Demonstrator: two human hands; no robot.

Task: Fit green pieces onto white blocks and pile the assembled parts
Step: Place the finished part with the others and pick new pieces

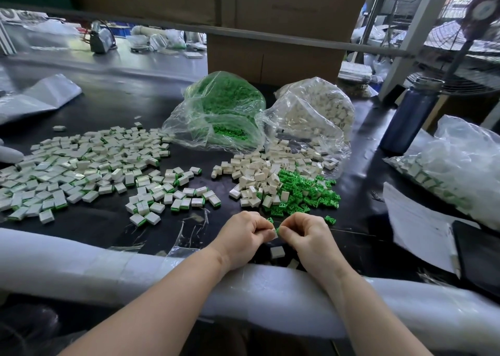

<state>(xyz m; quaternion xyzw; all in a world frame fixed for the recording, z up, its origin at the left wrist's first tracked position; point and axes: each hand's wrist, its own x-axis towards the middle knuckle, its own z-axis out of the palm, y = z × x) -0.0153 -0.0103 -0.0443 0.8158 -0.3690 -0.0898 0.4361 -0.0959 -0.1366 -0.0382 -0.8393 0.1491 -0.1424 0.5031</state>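
My left hand [244, 235] and my right hand [305, 236] meet at the table's near edge, fingers curled, pinching a small white block with a green piece [276, 231] between them. A loose white block [277, 252] lies on the black table just below the hands. Ahead to the right is a heap of white blocks [259, 174] mixed with loose green pieces [305, 193]. A wide spread of assembled white-and-green parts [89, 171] covers the left of the table.
A clear bag of green pieces [224, 107] and a clear bag of white blocks [316, 109] lie open behind the heaps. A dark blue bottle [411, 117], another filled bag [454, 171], papers [419, 226] and a black tablet [479, 253] are on the right. White foam padding [108, 269] lines the near edge.
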